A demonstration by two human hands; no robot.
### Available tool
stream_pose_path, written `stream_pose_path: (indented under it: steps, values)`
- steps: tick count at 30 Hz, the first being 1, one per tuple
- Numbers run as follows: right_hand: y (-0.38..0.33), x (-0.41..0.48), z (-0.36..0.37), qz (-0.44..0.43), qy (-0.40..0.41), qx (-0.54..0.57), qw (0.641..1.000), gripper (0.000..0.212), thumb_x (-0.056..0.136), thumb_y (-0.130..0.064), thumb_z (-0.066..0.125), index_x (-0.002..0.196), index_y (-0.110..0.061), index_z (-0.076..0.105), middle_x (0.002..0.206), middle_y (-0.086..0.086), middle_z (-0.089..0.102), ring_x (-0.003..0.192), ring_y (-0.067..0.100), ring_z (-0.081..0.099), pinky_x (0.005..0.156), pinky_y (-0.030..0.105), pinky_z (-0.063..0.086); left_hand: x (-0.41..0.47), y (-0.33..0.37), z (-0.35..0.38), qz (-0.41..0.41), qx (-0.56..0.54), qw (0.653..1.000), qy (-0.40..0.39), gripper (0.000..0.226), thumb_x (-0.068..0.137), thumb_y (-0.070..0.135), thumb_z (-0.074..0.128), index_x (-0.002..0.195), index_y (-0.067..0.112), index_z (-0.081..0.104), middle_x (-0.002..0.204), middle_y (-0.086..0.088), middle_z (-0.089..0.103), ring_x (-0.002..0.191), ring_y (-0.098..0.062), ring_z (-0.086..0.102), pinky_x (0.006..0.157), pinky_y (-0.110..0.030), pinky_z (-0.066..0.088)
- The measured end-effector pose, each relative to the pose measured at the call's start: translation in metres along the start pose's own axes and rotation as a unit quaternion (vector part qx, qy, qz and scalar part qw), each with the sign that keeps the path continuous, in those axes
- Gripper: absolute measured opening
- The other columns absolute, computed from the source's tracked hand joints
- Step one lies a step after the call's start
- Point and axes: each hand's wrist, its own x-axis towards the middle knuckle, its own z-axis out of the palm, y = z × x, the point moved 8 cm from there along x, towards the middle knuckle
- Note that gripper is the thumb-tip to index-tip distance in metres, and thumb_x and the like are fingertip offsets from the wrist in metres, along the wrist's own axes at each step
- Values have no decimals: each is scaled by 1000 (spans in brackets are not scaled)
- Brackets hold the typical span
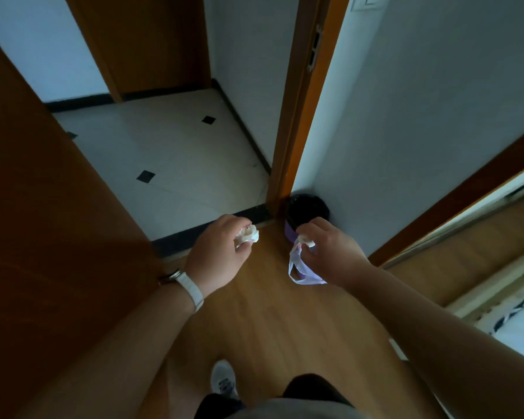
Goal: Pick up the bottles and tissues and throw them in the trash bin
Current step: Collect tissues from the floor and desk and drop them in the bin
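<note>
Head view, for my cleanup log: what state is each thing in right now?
Left hand: grips a crumpled tissue.
Right hand: pinches a second tissue and a limp pale plastic strip.
Trash bin: upright in the corner, open-topped, dark liner.
Door: open.

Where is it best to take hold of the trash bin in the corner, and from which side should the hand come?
Probably its near rim, from above on the person's side. The trash bin stands open-topped in a corner, the wall behind and the door frame beside it, so only that side looks free.
</note>
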Motion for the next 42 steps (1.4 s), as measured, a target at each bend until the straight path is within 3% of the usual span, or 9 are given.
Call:
stream_pose_path:
  steps: [3,5,10,15,21,28,38,42]
  values:
    - [-1,14,-8,4,7,-30,1000,21,71,-9,72,90,-19,69,90,-8,60,65,12,57,46,34,51,19,-9,0,17,-7,1000,-18,33,87,19,67,119,17,61,114,2,60,100,-15,58,82,-30,54]
    - [-1,24,-14,-4,16,-59,998,28,60,-2,79,82,-15,69,87,-8,62,67,14,58,35,34,48,36,-14,5,28,-12,999,-31,33,87,19,67,119,17,61,114,2,60,101,-15,58,83,-31,54]
    - [50,52,-10,116,1,-33,993,22,86,-18,61,107,-23,65,106,-5,59,77,20,58,60,27,41,90,-18,33,51,-18,996,-68,33,86,19,68,119,17,62,115,1,59,101,-17,59,83,-36,54]
    - [104,94,12,149,-4,-14,989,21,88,-20,59,108,-24,65,106,-7,58,75,12,52,60,24,36,158,-25,58,62,2,994,-91,33,86,19,68,118,16,62,114,1,61,100,-17,59,82,-31,53]
    - [178,180,21,185,3,38,982,23,80,-14,63,103,-19,67,100,3,61,77,29,63,57,35,50,262,-29,83,58,29,990,-123,29,85,17,67,113,17,63,108,4,61,96,-16,59,80,-29,49]
    - [247,248,-8,188,15,46,981,22,83,-13,60,104,-17,65,104,3,61,79,31,63,59,30,44,379,11,117,116,40,983,-140,28,88,21,65,116,19,63,108,4,61,97,-14,57,80,-32,50]
    - [326,263,11,291,-11,44,956,28,89,-22,55,117,-20,59,112,2,56,87,29,60,68,35,50,458,24,198,194,25,956,-220,30,87,18,67,116,14,63,110,1,62,98,-17,58,79,-32,51]
    - [351,260,40,350,-19,63,934,31,90,-24,55,120,-22,58,115,1,56,91,30,61,73,38,51,479,3,249,200,15,938,-284,30,87,19,66,116,15,63,110,2,61,96,-16,57,76,-25,45]
